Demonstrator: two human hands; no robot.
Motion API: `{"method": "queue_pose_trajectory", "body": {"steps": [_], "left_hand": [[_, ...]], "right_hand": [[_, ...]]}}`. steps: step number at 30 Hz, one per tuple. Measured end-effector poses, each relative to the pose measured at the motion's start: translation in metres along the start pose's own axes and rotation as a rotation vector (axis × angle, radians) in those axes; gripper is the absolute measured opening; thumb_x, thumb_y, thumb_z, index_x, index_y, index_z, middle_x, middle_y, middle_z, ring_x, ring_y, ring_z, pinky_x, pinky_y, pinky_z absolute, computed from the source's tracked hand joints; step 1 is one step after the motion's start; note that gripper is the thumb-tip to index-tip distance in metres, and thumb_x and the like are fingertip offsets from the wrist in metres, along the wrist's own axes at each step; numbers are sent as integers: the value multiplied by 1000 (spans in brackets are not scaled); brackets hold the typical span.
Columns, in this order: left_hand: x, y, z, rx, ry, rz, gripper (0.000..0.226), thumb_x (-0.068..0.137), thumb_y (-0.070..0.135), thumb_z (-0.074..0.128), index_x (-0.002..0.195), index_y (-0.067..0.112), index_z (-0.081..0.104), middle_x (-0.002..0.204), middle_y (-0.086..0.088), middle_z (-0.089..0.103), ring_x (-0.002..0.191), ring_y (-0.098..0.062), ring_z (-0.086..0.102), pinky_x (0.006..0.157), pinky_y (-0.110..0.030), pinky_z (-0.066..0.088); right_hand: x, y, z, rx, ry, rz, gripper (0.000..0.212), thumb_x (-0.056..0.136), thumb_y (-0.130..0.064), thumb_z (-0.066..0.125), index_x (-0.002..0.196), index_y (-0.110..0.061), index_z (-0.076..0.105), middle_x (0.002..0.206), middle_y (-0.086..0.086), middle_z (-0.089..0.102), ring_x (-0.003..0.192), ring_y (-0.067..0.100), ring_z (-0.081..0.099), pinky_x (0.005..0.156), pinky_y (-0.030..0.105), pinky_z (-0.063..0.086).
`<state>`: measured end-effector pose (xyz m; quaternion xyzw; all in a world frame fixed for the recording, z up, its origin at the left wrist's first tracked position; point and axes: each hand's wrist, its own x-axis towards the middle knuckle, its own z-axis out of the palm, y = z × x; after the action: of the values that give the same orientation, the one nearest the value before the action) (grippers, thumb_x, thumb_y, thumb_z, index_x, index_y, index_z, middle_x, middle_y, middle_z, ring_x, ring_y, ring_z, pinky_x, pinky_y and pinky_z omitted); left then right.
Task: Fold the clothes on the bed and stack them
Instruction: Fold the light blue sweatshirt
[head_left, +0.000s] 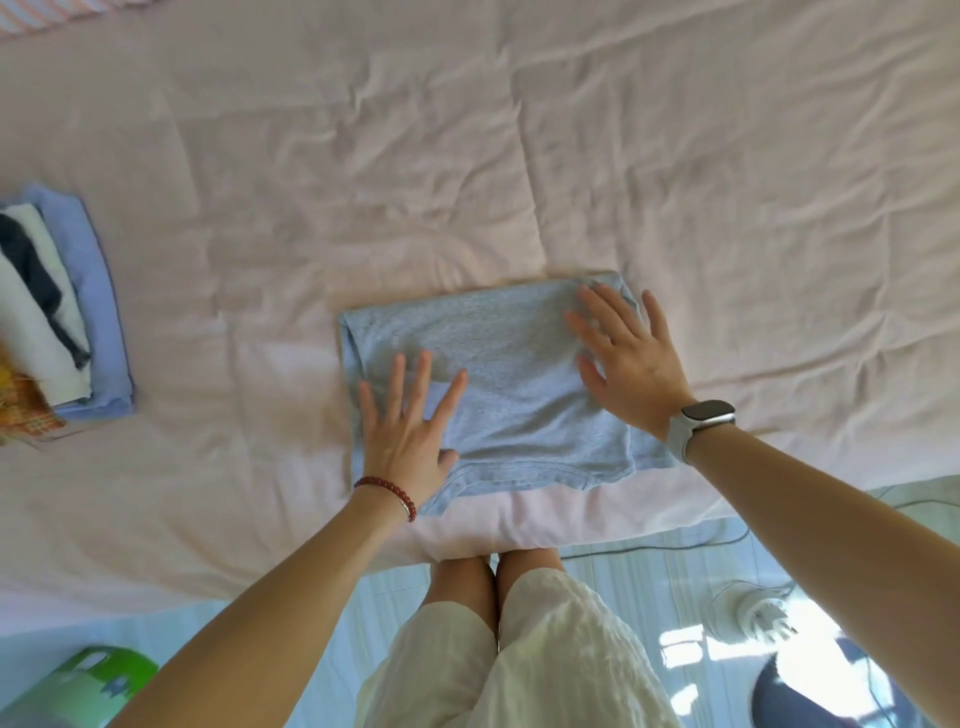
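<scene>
Pink bed, one grey shirt nearly folded, a stack waiting at the left edge.

From the head view the bed (363, 156) fills most of the frame, its pink cover creased. At centre, near the bed's lower edge, lies the grey shirt (498, 374), already folded to a compact rectangle. The left hand (410, 431) lies flat on its lower left part, fingers straight and spread; the right hand (623, 353) lies flat on its upper right part, likewise spread, gripping nothing. At the far left sits the stack (78, 312) of folded clothes, well apart from the shirt. I see no loose clothes elsewhere, so I'd judge only smoothing and stacking this shirt remain.
</scene>
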<state>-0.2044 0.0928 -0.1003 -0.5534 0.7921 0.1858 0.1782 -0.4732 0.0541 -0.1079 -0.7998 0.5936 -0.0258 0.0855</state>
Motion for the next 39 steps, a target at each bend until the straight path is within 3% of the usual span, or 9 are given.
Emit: {"method": "queue_pose_trajectory", "body": {"steps": [5,8,12,17,25,28,31,34,39], "left_hand": [[-10,17,19,30,-42,10,123,40,50,88,142,30,23,152,-12,17,136,-43,12,96,-70,24],[-9,15,23,-17,-138,-53,131,49,48,86,143,38,-5,153,-6,-14,137,-40,-18,103,-65,4],[-10,10,15,2,-164,-28,113,67,55,73,139,41,-14,149,-3,-29,131,-32,-35,101,-65,-11],[1,23,2,8,84,49,71,68,44,76,130,25,49,147,-17,32,134,-45,23,95,-73,21],[34,50,-10,-43,-347,-39,62,95,47,36,145,44,-2,151,-3,-31,136,-39,-30,105,-68,0],[30,35,-18,-408,-171,-42,43,93,31,46,136,32,45,156,-6,12,144,-32,3,109,-61,11],[16,4,-36,-1205,114,-425,26,93,14,50,114,4,63,112,-10,61,100,-20,58,92,-35,46],[-3,-38,-47,-1865,-94,-829,33,99,33,37,107,10,61,96,-4,62,80,-16,58,72,-27,48],[-23,-69,-28,-1956,-192,-888,54,93,61,27,114,21,57,107,-4,64,98,-21,60,87,-38,45]], "right_hand": [[-1,-8,11,-160,-140,-250,63,82,-52,45,140,-29,37,148,9,36,136,31,33,105,65,21],[7,17,11,-209,-348,-129,82,74,-61,58,143,-38,21,154,6,24,140,25,26,108,65,15],[11,16,1,-23,-292,-126,67,81,-37,62,142,-27,36,151,9,30,139,26,29,109,57,24],[-19,3,-14,541,-34,690,53,85,-28,59,133,-10,44,128,13,49,120,31,42,96,44,41],[-12,-30,-23,945,-381,849,28,85,-21,63,104,-8,47,94,3,55,88,24,55,73,31,43],[0,-51,-35,968,-376,700,22,86,-11,57,106,-6,48,80,7,55,71,22,52,62,28,43],[14,-88,-51,1032,-416,530,54,91,-7,49,139,-25,33,71,7,51,53,16,47,45,12,36],[30,-140,-49,1090,-499,371,65,92,-10,47,147,-31,18,84,18,59,66,29,59,54,19,43],[46,-185,-31,1091,-752,287,61,94,-19,50,148,-24,21,116,8,57,84,14,52,80,23,42]]}}
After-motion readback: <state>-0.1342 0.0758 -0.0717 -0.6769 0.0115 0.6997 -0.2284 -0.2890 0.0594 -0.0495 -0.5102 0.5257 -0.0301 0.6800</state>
